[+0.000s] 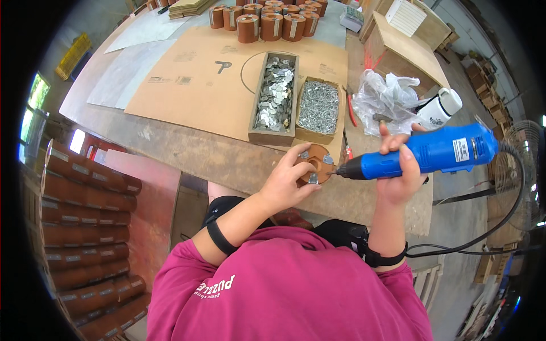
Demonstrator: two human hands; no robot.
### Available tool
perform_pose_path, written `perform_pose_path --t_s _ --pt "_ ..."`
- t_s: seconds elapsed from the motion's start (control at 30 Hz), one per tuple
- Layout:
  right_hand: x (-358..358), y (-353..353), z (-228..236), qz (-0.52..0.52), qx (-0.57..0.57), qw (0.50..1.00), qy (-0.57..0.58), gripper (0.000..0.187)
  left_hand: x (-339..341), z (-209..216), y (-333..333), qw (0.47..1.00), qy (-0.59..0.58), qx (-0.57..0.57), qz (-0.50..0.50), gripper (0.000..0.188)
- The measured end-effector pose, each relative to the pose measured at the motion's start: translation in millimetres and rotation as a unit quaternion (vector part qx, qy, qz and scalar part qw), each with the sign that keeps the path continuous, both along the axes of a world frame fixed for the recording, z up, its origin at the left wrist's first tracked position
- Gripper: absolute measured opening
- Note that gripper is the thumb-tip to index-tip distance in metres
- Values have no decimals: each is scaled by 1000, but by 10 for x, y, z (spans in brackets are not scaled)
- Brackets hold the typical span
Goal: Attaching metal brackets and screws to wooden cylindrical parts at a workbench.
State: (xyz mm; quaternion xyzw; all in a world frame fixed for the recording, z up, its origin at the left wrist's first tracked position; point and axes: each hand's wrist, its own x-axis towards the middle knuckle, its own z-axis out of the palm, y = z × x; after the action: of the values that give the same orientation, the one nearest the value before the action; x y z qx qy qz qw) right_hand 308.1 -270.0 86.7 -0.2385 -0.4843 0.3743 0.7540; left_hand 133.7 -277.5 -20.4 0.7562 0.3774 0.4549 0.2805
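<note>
My left hand [288,177] is closed on the rim of a round brown drum-like piece [319,157], tilted up near the table's front edge. Several small silver metal plates sit around the face of this piece, which has a hollow in its middle. In my right hand [401,165] is a blue electric screwdriver [424,152], held level with its black nose pointing left. The tip of its bit meets the right side of the round piece, close to a plate. Whether a screw is on the bit is too small to tell.
A wooden box of metal plates [275,96] and a carton of screws [319,108] stand ahead. Red-handled pliers [351,109], a plastic bag [387,96] and a white bottle [441,109] lie to their right. Brown cylinders [271,26] fill the back; more are stacked left [88,210].
</note>
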Motion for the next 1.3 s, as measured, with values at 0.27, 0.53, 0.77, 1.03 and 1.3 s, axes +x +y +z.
perform_pose_path --t_s 0.27,0.53,0.77,1.03,1.3 --pt "414 -66 -542 -134 -98 985 -42 43 -101 -9 24 999 22 -5 -36 41" --pt "478 -61 -893 -152 -111 976 -109 49 -188 153 122 995 99 4 6 80" --pt "484 -55 -897 -157 -138 973 -97 49 -193 100 52 983 168 59 50 77" --pt "372 -40 -645 -170 -133 968 -130 43 -148 93 -8 991 98 22 86 74" --pt "-167 10 278 50 35 998 5 45 -124 52 -39 995 34 -66 72 73"
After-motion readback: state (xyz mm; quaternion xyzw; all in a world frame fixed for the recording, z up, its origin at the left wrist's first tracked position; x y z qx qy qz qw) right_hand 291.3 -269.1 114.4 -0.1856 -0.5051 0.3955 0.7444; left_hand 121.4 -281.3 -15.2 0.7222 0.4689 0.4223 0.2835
